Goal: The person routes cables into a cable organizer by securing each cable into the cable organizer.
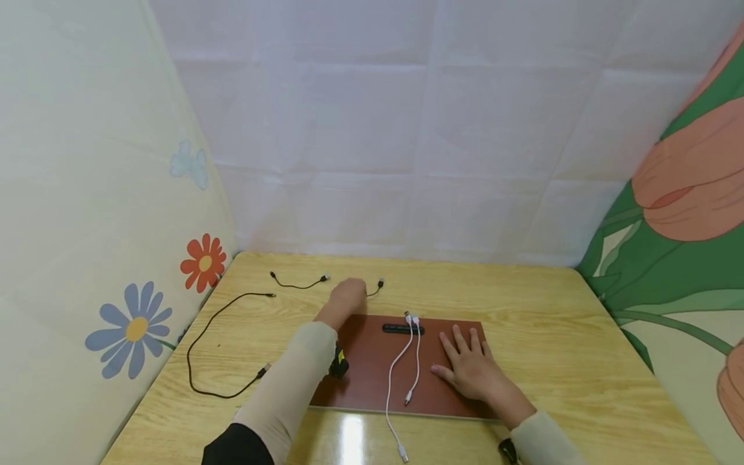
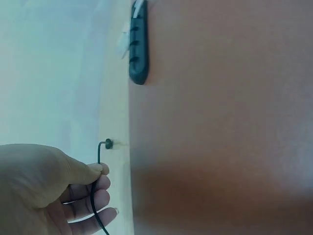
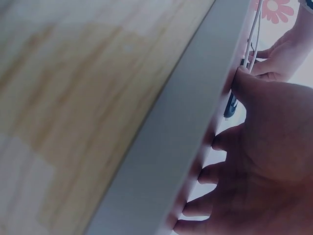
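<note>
We pinch a thin black cable point(image 2: 93, 197) in the left hand point(image 1: 347, 296) just beyond the far edge of the brown board point(image 1: 363, 361) on the tabletop point(image 1: 523, 290), while our right hand point(image 1: 473, 372) lies spread on that board, near a black cable holder point(image 1: 395, 329) crossed by two white cables point(image 1: 418, 358).

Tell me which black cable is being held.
The black cable pinched in the left hand, beyond the back edge of the brown board. The short cable farther left and long curved cable lie on the table unheld.
</note>
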`<state>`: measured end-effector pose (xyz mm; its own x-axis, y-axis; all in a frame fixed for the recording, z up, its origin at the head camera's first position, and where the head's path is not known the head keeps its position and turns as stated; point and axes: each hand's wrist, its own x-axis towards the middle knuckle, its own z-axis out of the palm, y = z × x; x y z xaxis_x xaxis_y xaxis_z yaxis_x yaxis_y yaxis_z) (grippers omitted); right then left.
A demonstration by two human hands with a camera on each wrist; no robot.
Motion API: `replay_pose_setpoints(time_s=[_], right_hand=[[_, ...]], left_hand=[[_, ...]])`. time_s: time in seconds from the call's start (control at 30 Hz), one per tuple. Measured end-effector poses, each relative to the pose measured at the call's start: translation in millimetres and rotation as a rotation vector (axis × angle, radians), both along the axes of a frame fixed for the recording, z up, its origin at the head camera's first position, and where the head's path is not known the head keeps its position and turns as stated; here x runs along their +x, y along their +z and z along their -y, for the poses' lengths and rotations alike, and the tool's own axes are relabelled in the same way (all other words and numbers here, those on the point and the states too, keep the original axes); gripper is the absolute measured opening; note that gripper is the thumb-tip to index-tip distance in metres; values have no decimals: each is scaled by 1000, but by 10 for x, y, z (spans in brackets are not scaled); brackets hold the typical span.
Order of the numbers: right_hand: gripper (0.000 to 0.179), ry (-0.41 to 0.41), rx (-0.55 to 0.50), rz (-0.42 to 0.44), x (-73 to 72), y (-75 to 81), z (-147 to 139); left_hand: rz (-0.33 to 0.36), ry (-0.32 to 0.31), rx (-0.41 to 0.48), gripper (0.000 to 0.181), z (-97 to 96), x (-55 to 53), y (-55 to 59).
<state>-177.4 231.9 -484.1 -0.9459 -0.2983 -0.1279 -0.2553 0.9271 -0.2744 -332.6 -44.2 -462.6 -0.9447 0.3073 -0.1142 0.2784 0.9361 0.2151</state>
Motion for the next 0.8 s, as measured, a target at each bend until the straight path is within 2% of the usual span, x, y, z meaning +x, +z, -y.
replay_pose_setpoints(time_s=[0.13, 0.4, 0.6, 0.8], right_hand=[[74, -1, 18, 12, 20, 62, 31], [78, -2, 42, 13, 1, 41, 20], [79, -1, 30, 15, 5, 33, 12], [75, -4, 24, 25, 17, 63, 26]], left_hand=[[-50, 8, 29, 21, 28, 24, 90], [-72, 43, 78, 18, 69, 76, 261], [-93, 49, 120, 23, 110, 170, 347], [-147, 31, 160, 22, 134, 281, 432]])
